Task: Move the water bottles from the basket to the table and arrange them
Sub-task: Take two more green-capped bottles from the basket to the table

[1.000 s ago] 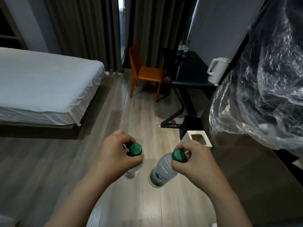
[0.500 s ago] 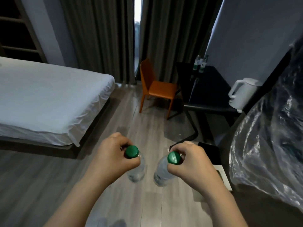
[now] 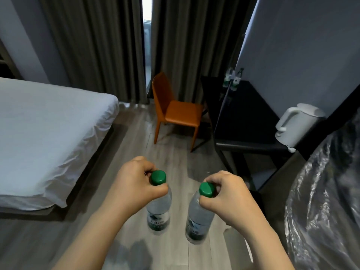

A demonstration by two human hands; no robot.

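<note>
Lower centre of the frame: left hand (image 3: 134, 184) pinching the neck of a green-capped water bottle (image 3: 158, 209); right hand (image 3: 229, 197) pinching a second bottle (image 3: 198, 215). Both hang above the wood floor (image 3: 97, 191). Centre right: black table (image 3: 243, 117), two bottles (image 3: 232, 78) at its far end, white kettle (image 3: 298, 123). Centre: orange chair (image 3: 175, 112). Left: bed (image 3: 48, 133).

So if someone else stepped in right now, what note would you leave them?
The left hand grips the left bottle at the neck; the right hand grips the right bottle likewise. Both hang above the floor, short of the black table.
Done: other bottles stand at its far end.
Left: set these two beside them, in line. The basket is out of view, so remaining count unknown.
</note>
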